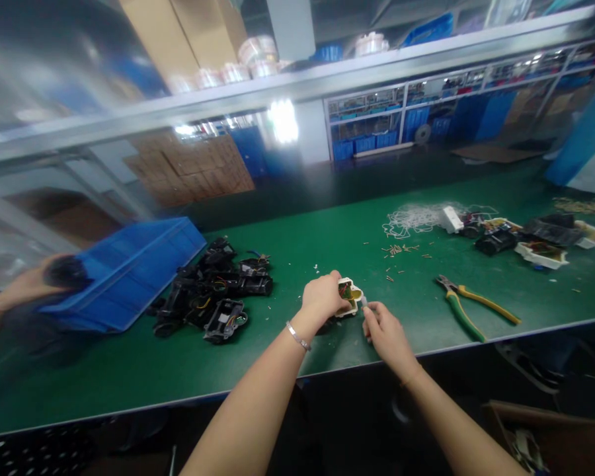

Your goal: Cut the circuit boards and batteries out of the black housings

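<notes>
My left hand [321, 297] is closed around a small cream plastic housing [351, 295] with yellow and red wires inside, held just above the green table [327, 244]. My right hand [384, 329] sits right beside it, fingers pinched on a small light piece [363, 302] at the housing's right edge. What that piece is I cannot make out. A thin bracelet circles my left wrist.
A heap of black wired parts [213, 291] lies to the left, beside a tipped blue bin [123, 271]. Yellow-green pliers [469, 307] lie to the right. Loose small pins, white cable ties [416, 218] and more housings [535, 238] sit at the far right. Another person's arm shows at far left.
</notes>
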Tool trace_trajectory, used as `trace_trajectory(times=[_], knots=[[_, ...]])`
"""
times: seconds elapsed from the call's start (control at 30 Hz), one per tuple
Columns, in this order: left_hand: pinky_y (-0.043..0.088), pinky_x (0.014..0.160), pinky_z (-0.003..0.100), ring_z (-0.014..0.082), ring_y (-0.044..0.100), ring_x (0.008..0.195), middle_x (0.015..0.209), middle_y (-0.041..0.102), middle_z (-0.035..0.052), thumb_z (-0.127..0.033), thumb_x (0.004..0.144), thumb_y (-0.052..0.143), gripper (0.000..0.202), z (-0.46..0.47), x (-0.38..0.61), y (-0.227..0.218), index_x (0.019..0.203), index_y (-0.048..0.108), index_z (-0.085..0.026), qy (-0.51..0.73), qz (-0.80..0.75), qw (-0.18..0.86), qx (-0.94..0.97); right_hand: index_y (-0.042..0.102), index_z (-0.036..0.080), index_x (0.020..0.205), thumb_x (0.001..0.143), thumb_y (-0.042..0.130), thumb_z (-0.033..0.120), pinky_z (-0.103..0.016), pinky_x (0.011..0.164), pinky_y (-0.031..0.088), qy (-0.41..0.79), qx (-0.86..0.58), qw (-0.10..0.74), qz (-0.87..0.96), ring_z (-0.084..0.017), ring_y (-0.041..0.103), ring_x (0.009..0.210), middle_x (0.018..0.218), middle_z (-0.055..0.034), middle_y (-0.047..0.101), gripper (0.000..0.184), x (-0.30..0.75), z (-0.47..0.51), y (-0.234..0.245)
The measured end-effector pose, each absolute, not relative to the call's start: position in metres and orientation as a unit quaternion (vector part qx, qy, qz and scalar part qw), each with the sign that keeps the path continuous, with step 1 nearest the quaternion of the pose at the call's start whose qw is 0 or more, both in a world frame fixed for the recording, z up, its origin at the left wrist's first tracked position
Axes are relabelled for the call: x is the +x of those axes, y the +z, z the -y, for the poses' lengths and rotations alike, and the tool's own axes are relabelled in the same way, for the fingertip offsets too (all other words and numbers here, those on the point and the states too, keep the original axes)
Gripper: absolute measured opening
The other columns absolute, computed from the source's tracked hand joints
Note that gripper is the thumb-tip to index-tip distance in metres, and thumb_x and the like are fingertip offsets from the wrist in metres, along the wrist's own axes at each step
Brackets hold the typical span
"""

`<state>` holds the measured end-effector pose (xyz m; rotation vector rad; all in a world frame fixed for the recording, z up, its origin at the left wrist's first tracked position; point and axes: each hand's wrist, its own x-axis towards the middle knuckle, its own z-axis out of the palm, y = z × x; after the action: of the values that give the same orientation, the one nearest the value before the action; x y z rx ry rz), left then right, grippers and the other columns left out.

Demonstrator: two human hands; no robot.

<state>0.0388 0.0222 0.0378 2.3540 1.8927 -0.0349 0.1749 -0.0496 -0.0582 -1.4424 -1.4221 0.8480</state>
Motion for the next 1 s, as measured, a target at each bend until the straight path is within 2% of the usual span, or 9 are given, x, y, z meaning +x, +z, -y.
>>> trace_trajectory(times=[0.1,0.33,0.77,1.0], knots=[[0.047,0.073,0.028,0.0231,0.065,0.086,0.094,0.068,0.0079,-0.040,0.063,0.073,0.050,-0.022,0.040,0.038,0.104,0.053,-0.020,-0.014,-0.626,0.052,0.778,0.057,0.020,0.096,0.091,0.038,0.046,-0.024,0.049,0.038,0.329,-0.591,0.442,0.590,-0.017,0.056,0.050,0.054,0.0013,0.059,0.032,0.169,0.047,-0.055],[0.047,0.071,0.030,0.0237,0.065,0.084,0.090,0.069,0.0062,-0.046,0.066,0.068,0.033,-0.024,0.042,0.034,0.089,0.059,-0.023,-0.004,-0.587,0.041,0.808,0.065,0.020,0.104,0.093,0.034,0.046,-0.024,0.051,0.037,0.270,-0.597,0.444,0.611,-0.019,0.058,0.056,0.064,-0.0032,0.064,0.041,0.165,0.051,-0.050],[0.047,0.066,0.029,0.0243,0.066,0.078,0.085,0.069,0.0069,-0.047,0.064,0.069,0.038,-0.027,0.042,0.027,0.089,0.058,-0.022,-0.013,-0.591,0.015,0.806,0.067,0.017,0.103,0.094,0.035,0.044,-0.022,0.045,0.030,0.308,-0.590,0.453,0.593,-0.015,0.050,0.047,0.055,-0.0020,0.059,0.043,0.169,0.052,-0.051],[0.048,0.068,0.031,0.0252,0.066,0.080,0.086,0.069,0.0074,-0.048,0.064,0.069,0.039,-0.027,0.043,0.028,0.090,0.057,-0.022,-0.016,-0.590,0.016,0.807,0.067,0.017,0.105,0.093,0.036,0.045,-0.022,0.045,0.031,0.320,-0.588,0.453,0.588,-0.014,0.048,0.046,0.052,-0.0007,0.057,0.043,0.170,0.054,-0.050]])
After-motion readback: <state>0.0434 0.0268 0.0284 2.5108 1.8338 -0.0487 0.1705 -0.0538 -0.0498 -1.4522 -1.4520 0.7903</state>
